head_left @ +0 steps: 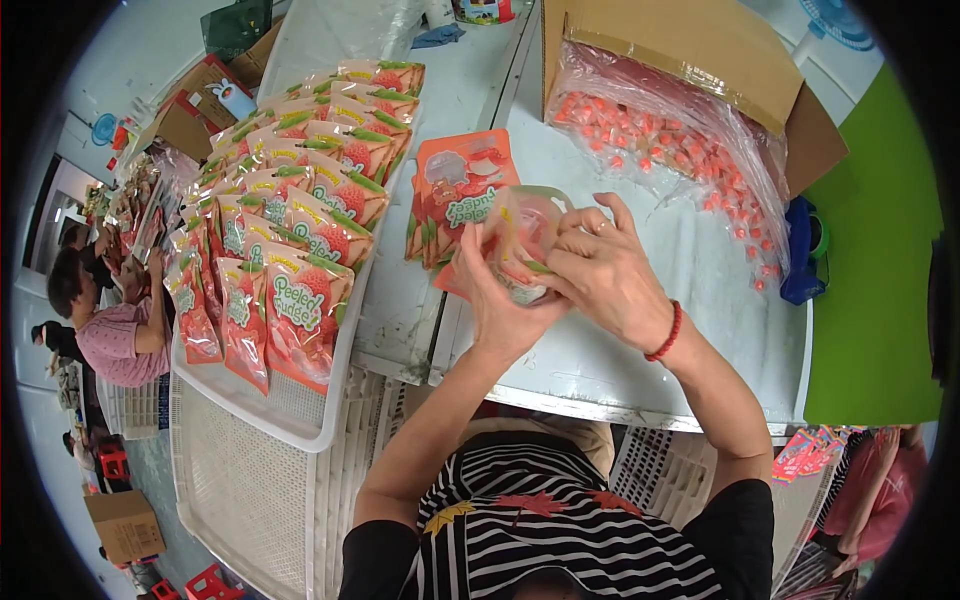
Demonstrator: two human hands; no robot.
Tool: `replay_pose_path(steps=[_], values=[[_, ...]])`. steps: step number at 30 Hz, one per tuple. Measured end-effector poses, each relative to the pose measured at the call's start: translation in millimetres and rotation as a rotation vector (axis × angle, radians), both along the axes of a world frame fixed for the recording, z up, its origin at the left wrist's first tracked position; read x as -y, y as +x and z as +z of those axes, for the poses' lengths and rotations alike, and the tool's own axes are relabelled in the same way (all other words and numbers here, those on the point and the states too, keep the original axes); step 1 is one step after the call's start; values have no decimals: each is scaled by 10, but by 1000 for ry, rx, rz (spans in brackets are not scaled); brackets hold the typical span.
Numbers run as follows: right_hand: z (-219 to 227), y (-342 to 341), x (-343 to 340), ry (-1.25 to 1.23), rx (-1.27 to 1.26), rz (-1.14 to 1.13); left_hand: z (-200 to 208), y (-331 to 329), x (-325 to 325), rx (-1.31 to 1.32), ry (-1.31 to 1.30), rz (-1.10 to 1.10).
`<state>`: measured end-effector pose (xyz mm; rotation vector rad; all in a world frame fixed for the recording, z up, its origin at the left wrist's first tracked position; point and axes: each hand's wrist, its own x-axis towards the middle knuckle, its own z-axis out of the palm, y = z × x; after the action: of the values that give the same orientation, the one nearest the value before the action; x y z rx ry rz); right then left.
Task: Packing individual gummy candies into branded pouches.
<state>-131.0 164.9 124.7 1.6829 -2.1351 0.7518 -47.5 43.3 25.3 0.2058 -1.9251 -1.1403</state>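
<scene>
My left hand (498, 305) is wrapped round the lower part of a clear-and-pink candy pouch (522, 228), held above the table in front of me. The pouch's top looks spread apart. My right hand (612, 265), with a red bracelet (668, 333) at the wrist, has its fingers bent against the pouch's right side, thumb and forefinger pinching there. Whatever those fingertips might hold besides the pouch is hidden. Just beyond my left hand lies a pile of flat red pouches (465, 165). Several filled pouches (305, 312) stand in rows in a white tray (300, 436) at the left.
A cardboard box (690, 45) lined with clear plastic lies at the far right, with small red-and-white wrapped candies (655, 150) spilling onto the white table (650, 370). A blue tape dispenser (800, 260) sits by the green panel (880, 270). Another person (125, 335) works at the left.
</scene>
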Motion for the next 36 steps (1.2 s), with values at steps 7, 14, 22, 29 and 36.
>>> replay_pose_path(steps=[7, 14, 22, 29, 36], values=[[345, -30, -221, -24, -53, 234, 384, 109, 403, 238, 317, -423], [572, 63, -355, 220, 111, 140, 461, 280, 256, 102, 491, -403], [575, 176, -164, 554, 332, 353, 495, 607, 184, -29, 520, -449], [328, 184, -241, 586, 286, 307, 695, 641, 322, 288, 343, -621], [428, 442, -234, 369, 406, 64, 695, 647, 301, -43, 385, -515]])
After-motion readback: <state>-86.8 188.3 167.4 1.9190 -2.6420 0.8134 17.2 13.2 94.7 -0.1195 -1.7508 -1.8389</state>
